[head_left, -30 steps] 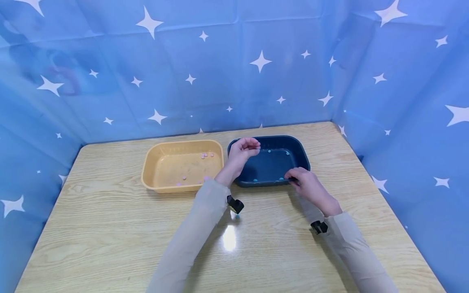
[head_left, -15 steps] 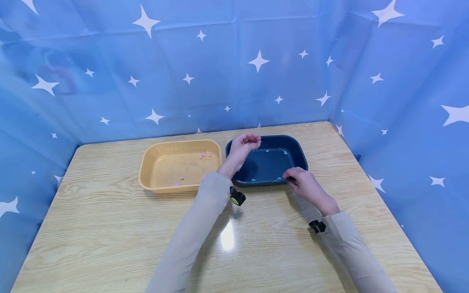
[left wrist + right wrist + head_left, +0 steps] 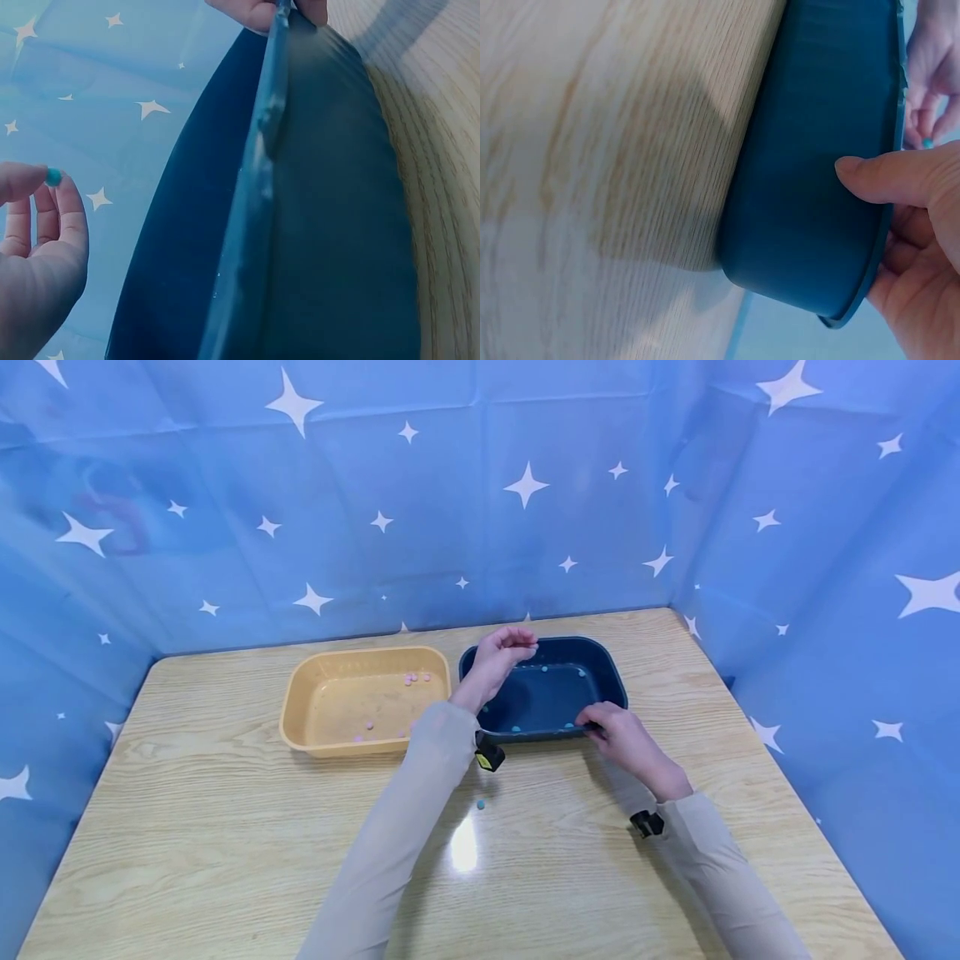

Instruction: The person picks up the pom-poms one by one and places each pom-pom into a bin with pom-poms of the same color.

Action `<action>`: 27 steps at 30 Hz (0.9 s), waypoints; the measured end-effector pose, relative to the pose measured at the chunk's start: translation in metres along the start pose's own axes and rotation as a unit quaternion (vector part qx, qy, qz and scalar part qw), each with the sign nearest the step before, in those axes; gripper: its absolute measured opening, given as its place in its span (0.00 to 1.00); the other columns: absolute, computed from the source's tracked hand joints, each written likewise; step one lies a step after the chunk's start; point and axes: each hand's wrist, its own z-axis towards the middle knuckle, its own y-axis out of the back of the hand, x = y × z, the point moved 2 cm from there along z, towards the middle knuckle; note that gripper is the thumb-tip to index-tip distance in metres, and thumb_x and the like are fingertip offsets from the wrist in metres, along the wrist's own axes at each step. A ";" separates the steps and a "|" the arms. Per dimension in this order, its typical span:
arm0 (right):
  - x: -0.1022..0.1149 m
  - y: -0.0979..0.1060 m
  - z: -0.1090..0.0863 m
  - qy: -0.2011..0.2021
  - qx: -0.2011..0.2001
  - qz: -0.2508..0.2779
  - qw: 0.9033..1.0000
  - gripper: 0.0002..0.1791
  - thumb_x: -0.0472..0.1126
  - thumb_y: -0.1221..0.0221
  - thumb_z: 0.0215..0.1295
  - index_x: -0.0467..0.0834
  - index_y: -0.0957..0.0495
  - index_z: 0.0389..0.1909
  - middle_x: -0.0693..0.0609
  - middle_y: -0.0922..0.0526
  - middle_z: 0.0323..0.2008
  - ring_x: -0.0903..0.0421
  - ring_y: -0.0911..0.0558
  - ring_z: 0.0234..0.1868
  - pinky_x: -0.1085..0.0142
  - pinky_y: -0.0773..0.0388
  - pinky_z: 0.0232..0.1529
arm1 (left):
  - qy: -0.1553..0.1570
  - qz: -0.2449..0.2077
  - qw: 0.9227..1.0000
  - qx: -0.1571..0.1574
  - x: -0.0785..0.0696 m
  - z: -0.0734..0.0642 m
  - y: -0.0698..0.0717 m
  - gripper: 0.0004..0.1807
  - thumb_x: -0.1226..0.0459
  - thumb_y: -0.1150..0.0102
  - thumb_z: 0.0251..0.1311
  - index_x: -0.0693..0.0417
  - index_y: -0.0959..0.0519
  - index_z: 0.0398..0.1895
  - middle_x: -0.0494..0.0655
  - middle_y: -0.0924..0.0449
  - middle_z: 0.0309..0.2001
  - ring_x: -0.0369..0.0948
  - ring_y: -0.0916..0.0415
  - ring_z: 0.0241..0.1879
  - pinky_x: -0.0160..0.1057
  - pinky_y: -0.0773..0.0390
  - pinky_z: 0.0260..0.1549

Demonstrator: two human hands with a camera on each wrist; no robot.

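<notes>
Above the left part of a dark blue tray (image 3: 547,735), my left hand (image 3: 495,664) pinches a small teal bead (image 3: 53,177) between thumb and fingertip; the left wrist view shows it plainly. My right hand (image 3: 621,735) grips the tray's near rim toward its right end. In the right wrist view its thumb (image 3: 877,176) lies on the outer wall, with the other fingers over the rim on the inner side. Several teal beads (image 3: 581,673) are scattered on the tray's floor. The left hand and forearm cover the tray's left edge in the head view.
A yellow tray (image 3: 322,748) stands to the left, with several pink beads (image 3: 408,682) in it. One more teal bead (image 3: 481,804) lies on the wooden table (image 3: 187,827) in front of the trays. A blue star-patterned curtain (image 3: 450,468) closes off the back and sides.
The head view has shifted slightly, so everything sits a little further left. My left hand has edged slightly right over the dark tray. My right hand keeps its grip on the rim.
</notes>
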 end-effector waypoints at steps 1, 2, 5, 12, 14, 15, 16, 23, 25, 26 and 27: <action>0.000 0.000 0.000 -0.001 0.001 0.000 1.000 0.13 0.20 0.39 0.47 0.38 0.22 0.30 0.46 0.18 0.32 0.50 0.21 0.36 0.55 0.22 0.37 | 0.001 -0.001 1.000 -0.001 0.000 0.001 0.000 0.14 0.80 0.47 0.57 0.71 0.28 0.47 0.60 0.24 0.45 0.37 0.24 0.39 0.44 0.29 0.56; 0.001 0.000 0.000 -0.002 0.003 0.000 1.000 0.12 0.20 0.39 0.47 0.38 0.21 0.30 0.46 0.18 0.32 0.50 0.21 0.36 0.55 0.22 0.37 | 0.002 -0.003 1.000 -0.002 0.000 0.001 0.000 0.13 0.80 0.47 0.57 0.71 0.27 0.47 0.59 0.24 0.43 0.37 0.24 0.39 0.44 0.29 0.56; 0.001 0.000 0.001 -0.005 0.006 0.000 1.000 0.12 0.20 0.39 0.47 0.38 0.21 0.30 0.46 0.18 0.32 0.50 0.21 0.37 0.55 0.22 0.37 | 0.004 -0.010 1.000 -0.004 0.001 0.002 0.001 0.13 0.80 0.47 0.56 0.70 0.27 0.45 0.51 0.23 0.38 0.37 0.23 0.38 0.43 0.28 0.55; 0.001 0.000 0.001 -0.006 0.005 -0.002 1.000 0.13 0.19 0.39 0.47 0.38 0.21 0.30 0.46 0.18 0.32 0.49 0.21 0.36 0.55 0.22 0.37 | 0.010 -0.021 1.000 -0.002 0.002 0.001 0.001 0.12 0.81 0.49 0.57 0.69 0.27 0.44 0.58 0.24 0.42 0.37 0.24 0.38 0.38 0.25 0.51; 0.001 0.000 0.001 -0.004 0.004 -0.002 1.000 0.12 0.20 0.39 0.47 0.38 0.21 0.30 0.46 0.18 0.32 0.49 0.21 0.36 0.55 0.22 0.37 | 0.012 -0.021 1.000 -0.005 0.002 0.001 0.001 0.12 0.81 0.49 0.57 0.67 0.26 0.43 0.59 0.24 0.43 0.37 0.24 0.38 0.39 0.26 0.52; 0.001 0.000 0.001 -0.004 0.004 -0.003 1.000 0.12 0.20 0.39 0.47 0.38 0.21 0.30 0.46 0.18 0.32 0.50 0.21 0.36 0.55 0.22 0.37 | 0.013 -0.020 1.000 -0.006 0.002 0.000 0.001 0.12 0.81 0.49 0.57 0.67 0.26 0.43 0.58 0.24 0.42 0.37 0.24 0.38 0.40 0.26 0.52; 0.001 0.000 0.001 -0.004 0.005 -0.003 1.000 0.12 0.20 0.39 0.47 0.38 0.21 0.30 0.46 0.17 0.32 0.50 0.21 0.36 0.55 0.22 0.37 | 0.015 -0.018 1.000 -0.007 0.001 -0.001 0.001 0.12 0.81 0.49 0.57 0.67 0.26 0.44 0.55 0.24 0.41 0.38 0.24 0.38 0.40 0.26 0.53; 0.001 0.000 0.000 -0.003 0.002 -0.006 1.000 0.12 0.20 0.39 0.47 0.38 0.21 0.30 0.46 0.17 0.31 0.50 0.21 0.36 0.56 0.22 0.37 | 0.014 0.001 1.000 0.015 -0.001 -0.012 0.007 0.12 0.82 0.50 0.58 0.68 0.28 0.45 0.71 0.31 0.52 0.54 0.27 0.51 0.43 0.29 0.56; 0.001 0.001 0.000 -0.003 0.001 -0.006 1.000 0.12 0.20 0.39 0.46 0.38 0.21 0.30 0.46 0.18 0.31 0.49 0.21 0.36 0.56 0.22 0.36 | 0.011 0.008 1.000 0.018 0.000 -0.015 0.012 0.12 0.82 0.50 0.57 0.67 0.27 0.43 0.69 0.29 0.50 0.54 0.27 0.50 0.41 0.27 0.53; 0.001 0.001 0.000 -0.003 0.001 -0.006 1.000 0.12 0.20 0.39 0.47 0.38 0.21 0.30 0.46 0.18 0.31 0.49 0.21 0.36 0.56 0.22 0.36 | 0.008 0.009 1.000 0.017 0.000 -0.017 0.014 0.12 0.82 0.50 0.57 0.67 0.27 0.42 0.66 0.27 0.47 0.54 0.26 0.49 0.40 0.26 0.52; 0.001 0.001 0.000 -0.002 0.000 -0.007 1.000 0.12 0.20 0.39 0.47 0.38 0.21 0.30 0.46 0.18 0.32 0.49 0.21 0.36 0.56 0.21 0.36 | 0.006 0.011 1.000 0.016 0.001 -0.019 0.016 0.12 0.83 0.50 0.56 0.67 0.27 0.42 0.64 0.26 0.45 0.52 0.25 0.47 0.39 0.25 0.51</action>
